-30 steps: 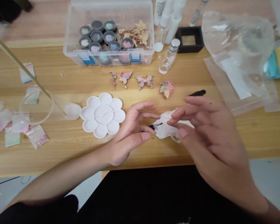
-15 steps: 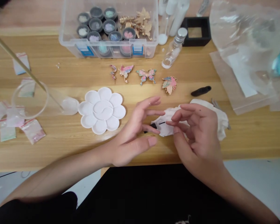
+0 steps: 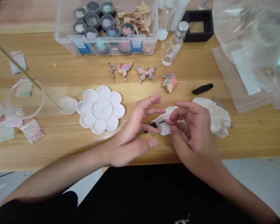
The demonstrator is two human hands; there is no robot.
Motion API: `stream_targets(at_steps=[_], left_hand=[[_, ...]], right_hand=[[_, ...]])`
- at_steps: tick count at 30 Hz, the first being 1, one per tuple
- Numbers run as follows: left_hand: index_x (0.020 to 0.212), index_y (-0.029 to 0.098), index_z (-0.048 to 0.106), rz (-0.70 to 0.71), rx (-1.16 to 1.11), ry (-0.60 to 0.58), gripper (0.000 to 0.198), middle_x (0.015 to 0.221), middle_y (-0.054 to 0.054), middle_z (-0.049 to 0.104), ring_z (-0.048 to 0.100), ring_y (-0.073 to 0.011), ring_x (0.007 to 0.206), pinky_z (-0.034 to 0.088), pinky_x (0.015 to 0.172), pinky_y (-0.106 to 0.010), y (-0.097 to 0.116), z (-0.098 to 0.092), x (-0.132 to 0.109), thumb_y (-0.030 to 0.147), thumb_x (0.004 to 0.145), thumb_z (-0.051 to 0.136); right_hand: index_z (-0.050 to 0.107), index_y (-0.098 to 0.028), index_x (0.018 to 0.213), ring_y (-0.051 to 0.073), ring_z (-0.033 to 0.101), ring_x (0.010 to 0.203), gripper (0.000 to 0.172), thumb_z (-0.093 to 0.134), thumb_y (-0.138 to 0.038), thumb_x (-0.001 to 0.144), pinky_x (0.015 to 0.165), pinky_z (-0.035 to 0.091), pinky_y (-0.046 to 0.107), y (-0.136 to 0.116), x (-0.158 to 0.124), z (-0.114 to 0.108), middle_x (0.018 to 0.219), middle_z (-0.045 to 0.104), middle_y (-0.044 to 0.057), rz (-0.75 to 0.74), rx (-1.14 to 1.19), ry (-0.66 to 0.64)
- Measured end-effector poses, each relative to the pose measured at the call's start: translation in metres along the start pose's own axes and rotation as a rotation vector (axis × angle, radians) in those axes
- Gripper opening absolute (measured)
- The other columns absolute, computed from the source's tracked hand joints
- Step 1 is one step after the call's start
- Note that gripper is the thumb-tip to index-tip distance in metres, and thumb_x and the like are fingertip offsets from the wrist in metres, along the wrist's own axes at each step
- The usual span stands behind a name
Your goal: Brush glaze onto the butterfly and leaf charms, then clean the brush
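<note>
My left hand (image 3: pixel 137 130) is held over the front of the table with fingers spread and nothing in it. Facing it, my right hand (image 3: pixel 193 130) has loosely curled fingers standing apart, and no object shows in them. Below and between the hands is a small black brush-like applicator (image 3: pixel 153 125), partly hidden by my left fingers, its thin tip over a crumpled white tissue (image 3: pixel 212 116). To the left of my left hand lies a white flower-shaped palette (image 3: pixel 102 109). Beyond the hands are colourful pieces, including a butterfly (image 3: pixel 146 74) and a leafy-looking ornament (image 3: pixel 170 82).
A clear plastic box (image 3: pixel 105 46) holds pots of coloured flakes and gold pieces. Nearby are a glass bottle (image 3: pixel 175 46), a black square frame (image 3: pixel 198 37), a black object (image 3: pixel 202 89) and plastic bags (image 3: pixel 242 77). A clear cup (image 3: pixel 49 101) lies at left beside small sachets (image 3: pixel 32 130).
My right hand has shifted slightly left, closer to my left hand, uncovering more of the tissue. My left hand stays nearly still. The view has moved a little.
</note>
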State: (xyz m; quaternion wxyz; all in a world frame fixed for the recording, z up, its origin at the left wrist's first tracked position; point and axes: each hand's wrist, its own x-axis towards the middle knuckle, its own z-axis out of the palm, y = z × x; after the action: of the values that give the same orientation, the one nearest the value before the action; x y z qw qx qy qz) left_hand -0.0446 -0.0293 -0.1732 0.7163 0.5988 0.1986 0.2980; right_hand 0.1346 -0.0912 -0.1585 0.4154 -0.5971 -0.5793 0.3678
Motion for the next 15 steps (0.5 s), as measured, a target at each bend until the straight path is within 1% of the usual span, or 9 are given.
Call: stream_targets(at_steps=[4, 9, 12, 15], left_hand=[[0.149, 0.036, 0.028, 0.000, 0.015, -0.006, 0.067, 0.154, -0.006, 0.024, 0.037, -0.0300, 0.140, 0.059, 0.095, -0.042, 0.0006, -0.0006, 0.0006, 0.030, 0.090, 0.057], [0.149, 0.037, 0.027, -0.010, 0.033, -0.015, 0.066, 0.155, -0.005, 0.022, 0.036, -0.0299, 0.142, 0.059, 0.095, -0.043, 0.0010, -0.0002, 0.0007, 0.029, 0.090, 0.056], [0.149, 0.037, 0.026, -0.026, -0.013, -0.030, 0.066, 0.157, -0.005, 0.020, 0.035, -0.0298, 0.143, 0.059, 0.097, -0.043, 0.0005, 0.0023, 0.0001, 0.029, 0.091, 0.057], [0.149, 0.036, 0.028, -0.060, -0.090, -0.037, 0.066, 0.156, -0.006, 0.023, 0.034, -0.0305, 0.144, 0.057, 0.099, -0.045, 0.0005, 0.0067, -0.0007, 0.029, 0.090, 0.058]], right_hand=[[0.042, -0.034, 0.128, 0.019, 0.056, 0.096, 0.055, 0.052, -0.002, 0.085, 0.089, 0.060, 0.045, -0.0049, -0.0021, -0.0008, 0.101, 0.049, 0.005, -0.004, 0.059, 0.056], [0.041, -0.035, 0.128, 0.020, 0.056, 0.093, 0.055, 0.052, -0.003, 0.085, 0.085, 0.060, 0.045, -0.0057, -0.0009, 0.0002, 0.101, 0.050, 0.005, -0.022, 0.034, 0.000], [0.042, -0.035, 0.129, 0.020, 0.057, 0.093, 0.055, 0.053, -0.004, 0.085, 0.085, 0.060, 0.046, -0.0035, -0.0022, -0.0007, 0.100, 0.050, 0.005, -0.017, 0.013, 0.008], [0.043, -0.034, 0.129, 0.019, 0.058, 0.094, 0.054, 0.053, -0.005, 0.085, 0.087, 0.060, 0.045, -0.0040, -0.0061, -0.0033, 0.100, 0.050, 0.005, 0.010, 0.023, 0.047]])
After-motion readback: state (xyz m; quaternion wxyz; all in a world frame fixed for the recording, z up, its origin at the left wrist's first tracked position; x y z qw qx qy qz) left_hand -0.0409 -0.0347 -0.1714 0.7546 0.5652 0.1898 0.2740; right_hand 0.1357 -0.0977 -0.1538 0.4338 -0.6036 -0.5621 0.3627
